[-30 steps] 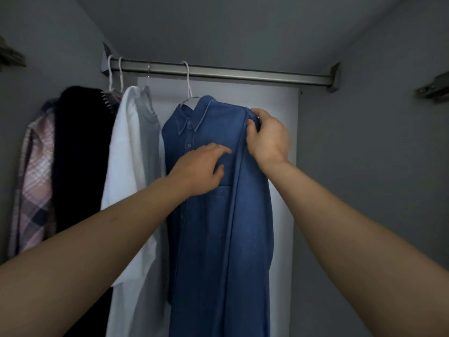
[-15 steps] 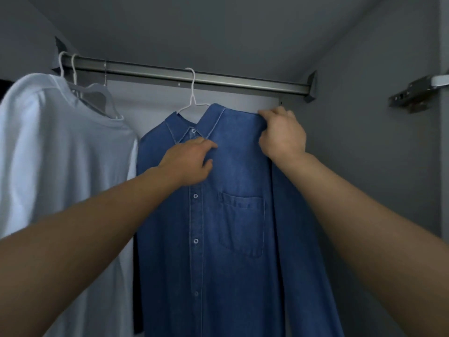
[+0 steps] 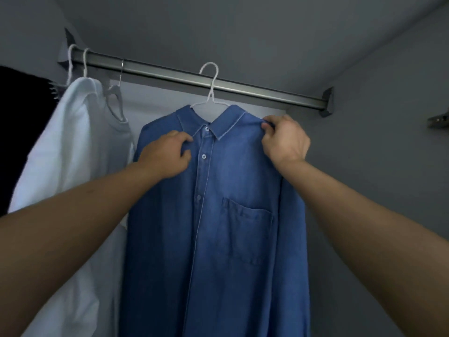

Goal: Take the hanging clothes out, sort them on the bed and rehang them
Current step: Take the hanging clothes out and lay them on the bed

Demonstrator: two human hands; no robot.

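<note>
From the head view, a blue denim shirt (image 3: pixel 218 203) hung on a thin white wire hanger (image 3: pixel 211 93) hooked over the metal closet rail (image 3: pixel 267 92), a little right of the rail's middle and well short of its right-end bracket. The left hand (image 3: pixel 167 155) had its fingers curled into the cloth at the left side of the chest, just beside the buttoned placket and under the collar point. The right hand (image 3: pixel 285 139) pinched the shoulder seam at the right end of the hanger, thumb and fingers closed on a fold of fabric.

The shirt looked soft but with some body: a woven cotton with a crisp collar edged in pale stitching, small pale buttons and a patch pocket on the chest. I judged it light and limp enough to slide off a smooth wire hanger if tugged by one shoulder, so the safer hold would be the hook or both shoulders together.

Toward the rail's left end hung a white garment (image 3: pixel 73 147) that looked thick and smooth, a grey top (image 3: pixel 116 122) on a grey hanger close beside it, and a black garment (image 3: pixel 21 117) at the frame's edge. No bed was in view.
</note>
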